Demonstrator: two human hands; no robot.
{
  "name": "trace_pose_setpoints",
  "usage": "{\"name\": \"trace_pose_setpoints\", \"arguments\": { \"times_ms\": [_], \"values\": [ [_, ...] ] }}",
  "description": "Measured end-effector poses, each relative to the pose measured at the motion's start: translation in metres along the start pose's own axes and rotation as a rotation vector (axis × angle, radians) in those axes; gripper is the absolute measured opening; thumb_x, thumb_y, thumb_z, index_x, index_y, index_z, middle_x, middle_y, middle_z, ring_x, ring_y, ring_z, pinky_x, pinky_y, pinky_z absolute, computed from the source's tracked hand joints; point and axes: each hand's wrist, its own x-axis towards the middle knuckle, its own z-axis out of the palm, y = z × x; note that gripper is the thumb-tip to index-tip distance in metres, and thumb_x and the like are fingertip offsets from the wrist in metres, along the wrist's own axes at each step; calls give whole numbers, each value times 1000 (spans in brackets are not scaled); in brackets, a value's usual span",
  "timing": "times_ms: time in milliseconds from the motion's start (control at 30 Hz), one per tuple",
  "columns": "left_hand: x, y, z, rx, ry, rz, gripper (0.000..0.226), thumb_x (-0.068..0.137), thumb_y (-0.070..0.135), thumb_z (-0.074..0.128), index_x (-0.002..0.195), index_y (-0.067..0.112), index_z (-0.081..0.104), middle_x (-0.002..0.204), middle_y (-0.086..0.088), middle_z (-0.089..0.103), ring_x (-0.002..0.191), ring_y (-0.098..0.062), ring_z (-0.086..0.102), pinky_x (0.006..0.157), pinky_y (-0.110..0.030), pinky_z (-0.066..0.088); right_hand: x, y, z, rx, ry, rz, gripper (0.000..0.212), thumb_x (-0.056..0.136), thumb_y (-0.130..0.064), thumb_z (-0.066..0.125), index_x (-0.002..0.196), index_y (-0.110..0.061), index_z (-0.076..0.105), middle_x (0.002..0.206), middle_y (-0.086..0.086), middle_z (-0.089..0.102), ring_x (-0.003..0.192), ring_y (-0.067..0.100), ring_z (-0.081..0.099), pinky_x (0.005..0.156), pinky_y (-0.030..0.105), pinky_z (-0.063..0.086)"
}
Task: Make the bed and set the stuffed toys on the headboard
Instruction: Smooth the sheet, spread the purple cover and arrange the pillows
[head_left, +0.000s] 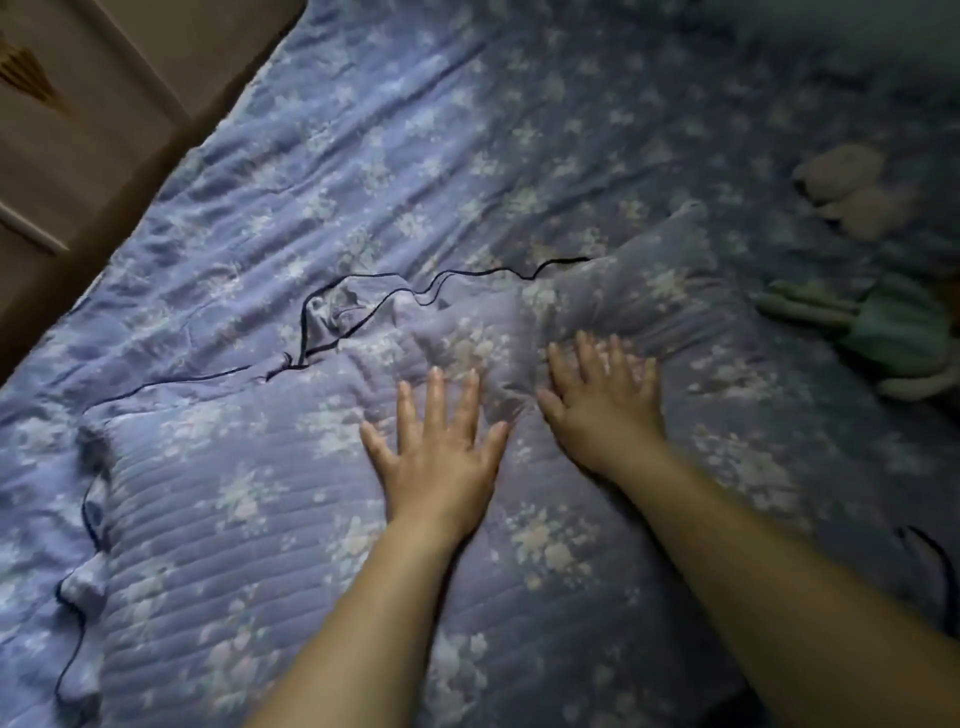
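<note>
Both hands flat, fingers spread, holding nothing: left hand (434, 457) presses the near pillow (249, 519), right hand (602, 400) presses the seam where it meets the second pillow (670, 306). Pillows lie on the blue floral quilt (395, 145), whose dark-piped edge (363, 312) runs crumpled just beyond them; the quilt's left edge meets the wall (93, 130), with wide bare quilt ahead. Two toys lie well right of the hands: a green one (883, 332) just beside the far pillow, a pale one (857, 197) farther up.
</note>
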Motion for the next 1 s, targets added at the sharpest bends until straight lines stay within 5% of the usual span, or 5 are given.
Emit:
{"name": "trace_pose_setpoints", "arguments": {
  "times_ms": [167, 367, 567, 800, 1000],
  "values": [
    [4, -12, 9, -29, -2, -48, 60, 90, 65, 14, 142, 51, -12, 157, 13, -16, 145, -15, -20, 112, -59, -10, 11, 26, -77, 163, 174, 1, 60, 94, -61, 24, 148, -36, 16, 160, -4, 4, 147, 22, 0, 115, 56, 2],
    [4, -8, 10, -59, 6, -45, 58, 89, 65, 14, 141, 53, -10, 157, 15, -14, 145, -13, -19, 112, -56, -11, 36, 84, -138, 308, 1087, 242, 71, 92, -65, 6, 149, -27, 23, 158, 1, 17, 147, 21, 11, 117, 52, 4],
    [20, 6, -22, -227, 35, -65, 56, 89, 63, 33, 142, 46, 28, 156, 10, 20, 146, -16, 12, 113, -60, 3, 69, 83, 15, 173, -98, 65, 76, 87, -69, 13, 151, -28, 10, 159, -3, 8, 146, 27, 9, 116, 53, 7],
    [19, 19, -11, -177, 70, -75, 63, 87, 67, 27, 144, 51, 9, 160, 8, -2, 147, -17, -8, 113, -59, -4, 80, 135, -126, 435, 786, 164, 82, 87, -74, 15, 147, -20, 31, 152, 14, 29, 140, 34, 27, 111, 58, 22],
    [21, 17, -6, -200, 65, -91, 61, 87, 65, 28, 144, 51, 10, 160, 9, 1, 147, -17, -6, 113, -59, -4, 68, 53, -19, 173, -4, 23, 57, 98, -47, 20, 149, -20, 20, 157, 6, 16, 144, 30, 15, 114, 55, 12]
  ]
}}
